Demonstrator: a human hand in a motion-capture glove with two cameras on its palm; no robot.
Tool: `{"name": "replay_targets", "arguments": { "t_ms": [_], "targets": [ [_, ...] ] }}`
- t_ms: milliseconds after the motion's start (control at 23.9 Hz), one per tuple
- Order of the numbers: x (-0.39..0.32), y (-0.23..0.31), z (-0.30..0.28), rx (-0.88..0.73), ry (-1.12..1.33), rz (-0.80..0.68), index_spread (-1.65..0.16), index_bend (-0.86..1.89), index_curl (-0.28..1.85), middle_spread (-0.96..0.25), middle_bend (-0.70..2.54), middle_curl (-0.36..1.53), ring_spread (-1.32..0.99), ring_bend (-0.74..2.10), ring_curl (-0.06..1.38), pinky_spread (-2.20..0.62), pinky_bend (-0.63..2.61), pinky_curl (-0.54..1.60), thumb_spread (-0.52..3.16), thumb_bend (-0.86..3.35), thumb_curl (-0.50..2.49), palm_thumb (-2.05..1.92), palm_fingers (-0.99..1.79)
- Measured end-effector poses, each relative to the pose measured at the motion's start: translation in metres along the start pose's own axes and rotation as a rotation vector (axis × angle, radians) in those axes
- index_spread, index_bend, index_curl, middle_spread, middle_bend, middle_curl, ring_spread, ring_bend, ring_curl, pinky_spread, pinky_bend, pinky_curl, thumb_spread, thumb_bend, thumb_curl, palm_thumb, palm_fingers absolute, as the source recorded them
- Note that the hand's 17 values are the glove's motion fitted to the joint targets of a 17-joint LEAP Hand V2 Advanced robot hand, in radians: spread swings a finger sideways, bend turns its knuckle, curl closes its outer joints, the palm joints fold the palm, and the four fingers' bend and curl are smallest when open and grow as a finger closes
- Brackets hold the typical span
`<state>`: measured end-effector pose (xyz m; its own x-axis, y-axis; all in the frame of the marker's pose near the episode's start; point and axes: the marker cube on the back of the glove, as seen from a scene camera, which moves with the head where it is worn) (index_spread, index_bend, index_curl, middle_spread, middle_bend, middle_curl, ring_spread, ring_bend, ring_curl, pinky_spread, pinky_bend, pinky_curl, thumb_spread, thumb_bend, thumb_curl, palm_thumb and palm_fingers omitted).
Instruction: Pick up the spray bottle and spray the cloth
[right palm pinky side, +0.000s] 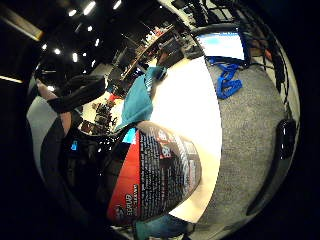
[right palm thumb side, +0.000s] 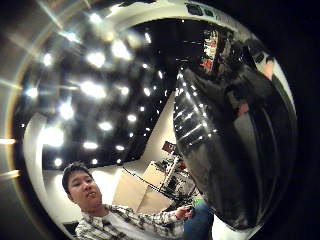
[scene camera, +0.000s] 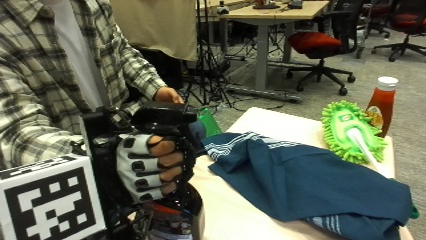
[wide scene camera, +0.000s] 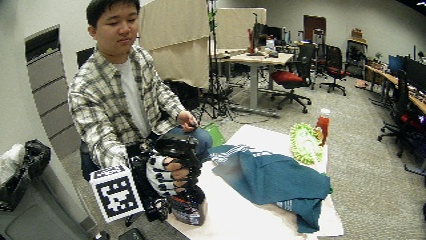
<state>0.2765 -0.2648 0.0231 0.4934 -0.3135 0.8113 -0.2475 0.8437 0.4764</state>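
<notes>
We hold the spray bottle (scene camera: 166, 150) in the gloved right hand (scene camera: 150, 167). The fingers (scene camera: 163, 160) are curled round the bottle's neck just under the black trigger head, and the body hangs below the hand at the near edge of the bench (scene camera: 279, 125). From the wide outside view we cannot tell whether the base touches the bench top or hangs just above it.

For the step in hand, we judge the following:
1. Lift the bottle clear of the bench edge.
2. Turn the nozzle toward the cloth (scene camera: 306, 175), which lies spread just beside the bottle toward the middle of the bench.
3. Keep the nozzle aimed at the broad flat part of the cloth, away from the duster (scene camera: 349, 132) and the sauce bottle (scene camera: 381, 102) at the far end.
4. Free one finger for the trigger while the others carry the neck.

Materials: the bottle body is glossy and rounded, black with a red and grey printed label, so it may turn in the glove. The cloth is soft teal fabric, rumpled into folds, with pale striped borders. The duster is bright green with shaggy fibres. The bench top is pale and smooth.
</notes>
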Motion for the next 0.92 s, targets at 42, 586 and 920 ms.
{"name": "replay_targets", "arguments": {
  "t_ms": [42, 586, 920],
  "targets": [
    [0.000, 0.000, 0.001, -0.002, -0.002, 0.000, -0.21, 0.25, 0.32, -0.06, 0.40, 0.45, -0.15, 0.54, 0.41, -0.07, 0.38, 0.37, 0.53, -0.03, 0.63, 1.11, 1.22],
    [-0.017, -0.009, 0.025, -0.131, -0.021, 0.059, -0.20, 0.40, 0.44, -0.09, 0.57, 0.52, -0.21, 0.56, 0.45, -0.16, 0.35, 0.38, 0.23, -0.03, 0.69, 1.11, 1.38],
    [-0.017, -0.012, 0.026, -0.166, -0.023, 0.058, -0.19, 0.43, 0.49, -0.09, 0.60, 0.54, -0.21, 0.59, 0.47, -0.17, 0.38, 0.41, 0.10, -0.03, 0.71, 1.10, 1.36]
  ]
}}
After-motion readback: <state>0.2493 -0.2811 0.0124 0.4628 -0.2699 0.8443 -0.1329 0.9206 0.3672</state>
